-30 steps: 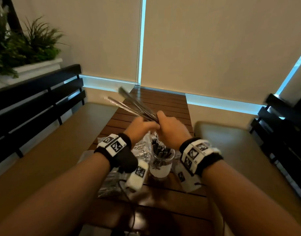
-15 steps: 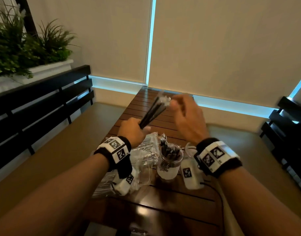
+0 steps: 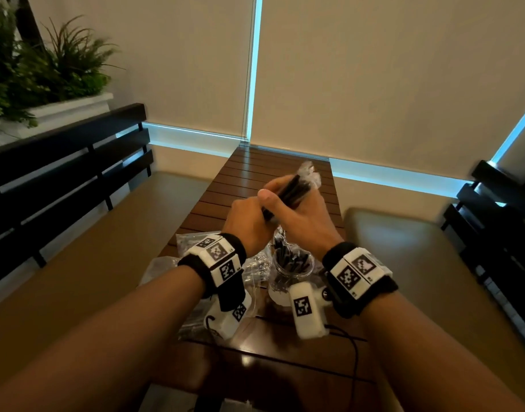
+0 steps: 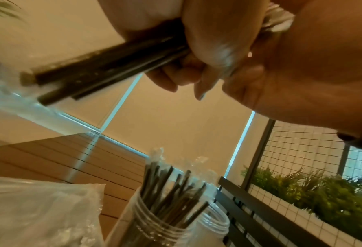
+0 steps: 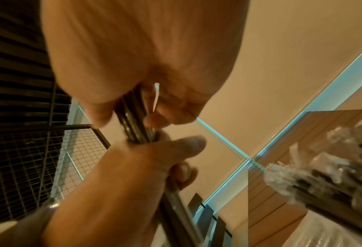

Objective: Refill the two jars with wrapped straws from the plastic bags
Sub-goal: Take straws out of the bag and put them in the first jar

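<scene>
As a jar (image 3: pixel 291 272) already stocked with straws stands on the slatted worktop (image 3: pixel 255 185) beside plastic bags (image 3: pixel 255 266), the left hand (image 3: pixel 249 224) and right hand (image 3: pixel 306 215) both clench a bundle of dark wrapped straws (image 3: pixel 288 188) above it.

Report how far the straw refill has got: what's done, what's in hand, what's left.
Done: one clear plastic jar on the brown slatted wooden table already stands packed with dark wrapped straws.
In hand: the left hand and right hand both grip a bundle of dark wrapped straws above it.
Left: the second clear jar behind looks empty, and crinkled clear plastic bags still lie alongside.
</scene>
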{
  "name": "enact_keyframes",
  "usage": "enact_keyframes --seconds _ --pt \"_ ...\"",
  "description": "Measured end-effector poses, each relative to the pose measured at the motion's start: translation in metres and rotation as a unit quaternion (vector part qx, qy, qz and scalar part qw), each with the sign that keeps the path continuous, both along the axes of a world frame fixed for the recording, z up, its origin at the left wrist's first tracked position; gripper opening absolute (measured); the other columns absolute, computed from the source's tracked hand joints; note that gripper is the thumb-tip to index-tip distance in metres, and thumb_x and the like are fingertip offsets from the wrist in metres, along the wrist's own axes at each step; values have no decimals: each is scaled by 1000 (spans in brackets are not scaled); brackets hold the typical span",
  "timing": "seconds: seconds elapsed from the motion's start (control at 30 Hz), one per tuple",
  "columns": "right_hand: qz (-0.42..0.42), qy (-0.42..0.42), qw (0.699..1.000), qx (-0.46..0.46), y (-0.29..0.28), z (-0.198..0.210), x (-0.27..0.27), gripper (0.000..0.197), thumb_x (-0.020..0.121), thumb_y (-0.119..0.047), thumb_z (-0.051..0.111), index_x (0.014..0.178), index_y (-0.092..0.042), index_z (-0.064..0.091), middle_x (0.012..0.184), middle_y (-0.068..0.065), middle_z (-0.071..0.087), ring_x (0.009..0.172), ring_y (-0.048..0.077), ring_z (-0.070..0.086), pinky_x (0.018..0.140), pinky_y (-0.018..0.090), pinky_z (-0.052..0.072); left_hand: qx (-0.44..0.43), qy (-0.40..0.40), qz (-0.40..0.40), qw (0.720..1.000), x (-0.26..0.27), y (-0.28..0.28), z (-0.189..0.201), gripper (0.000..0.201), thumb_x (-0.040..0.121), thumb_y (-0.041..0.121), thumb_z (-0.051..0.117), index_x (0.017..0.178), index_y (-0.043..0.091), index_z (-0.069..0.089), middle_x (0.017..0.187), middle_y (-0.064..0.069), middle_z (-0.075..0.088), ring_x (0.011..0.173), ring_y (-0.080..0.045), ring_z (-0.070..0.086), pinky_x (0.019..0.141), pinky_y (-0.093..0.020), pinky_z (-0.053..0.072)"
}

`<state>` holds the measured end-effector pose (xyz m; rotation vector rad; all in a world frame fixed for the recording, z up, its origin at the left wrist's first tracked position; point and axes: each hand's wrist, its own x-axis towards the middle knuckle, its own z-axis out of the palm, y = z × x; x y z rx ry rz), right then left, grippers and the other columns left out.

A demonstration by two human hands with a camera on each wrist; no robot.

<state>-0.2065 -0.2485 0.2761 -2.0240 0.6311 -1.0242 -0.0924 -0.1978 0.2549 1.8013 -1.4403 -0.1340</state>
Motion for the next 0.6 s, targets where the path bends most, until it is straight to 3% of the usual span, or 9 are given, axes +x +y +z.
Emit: enact_keyframes --seconds 0.03,0.1,0.2,0.27,0.33,0.4,0.5,0.6 --pt "-12 -11 1000 -10 1 1 0 12 90 -35 67 93 -23 66 86 0 70 81 9 70 77 36 60 -3 3 -18 1000 -5 -4 2 9 92 16 59 97 17 67 72 7 63 61 -9 56 50 -10 35" --pt "-67 -33 996 -44 -3 6 -1 15 91 -29 66 78 -21 64 74 1 69 72 12 68 72 37 60 15 31 -41 999 -14 -7 3 4 87 19 66 89 18 63 74 6 64 68 -13 61 54 -13 41" --pt "-148 -37 986 -71 -17 8 -14 20 91 -27 64 73 -18 62 69 2 67 66 13 66 68 37 59 64 33 -55 996 -13 -12 -15 55 67 43 84 106 23 52 101 9 56 87 -11 57 71 -26 50" --pt "-207 -60 976 -29 -32 11 -29 19 88 -33 63 72 -23 62 72 0 69 71 13 69 73 41 60 130 11 -36 991 -4 -10 -33 75 61 46 87 119 23 46 116 6 46 99 -12 51 84 -33 51" --pt "-272 -103 957 6 -46 19 -43 20 86 -34 64 70 -23 63 74 -2 69 75 15 69 78 42 59 189 -20 -30 981 5 -6 -53 65 67 42 84 118 25 46 121 3 44 101 -14 50 87 -32 50" --pt "-327 -131 936 12 -55 27 -53 23 86 -33 63 66 -22 61 71 -6 67 76 15 67 80 34 56 220 -54 -49 973 6 -2 -68 51 77 40 77 118 29 50 126 1 44 102 -15 51 85 -31 49" --pt "-359 -114 926 -13 -61 28 -57 25 89 -31 61 67 -21 57 68 -10 61 72 13 61 75 25 48 252 -98 -101 957 0 -3 -82 54 85 44 68 135 35 48 132 1 38 114 -20 51 94 -34 48" --pt "-331 -25 942 -50 -62 5 -50 30 94 -26 59 66 -19 53 62 -9 54 55 1 52 56 3 38 267 -89 -120 952 -7 -11 -89 57 86 51 64 137 30 51 130 0 37 119 -20 48 98 -32 44"
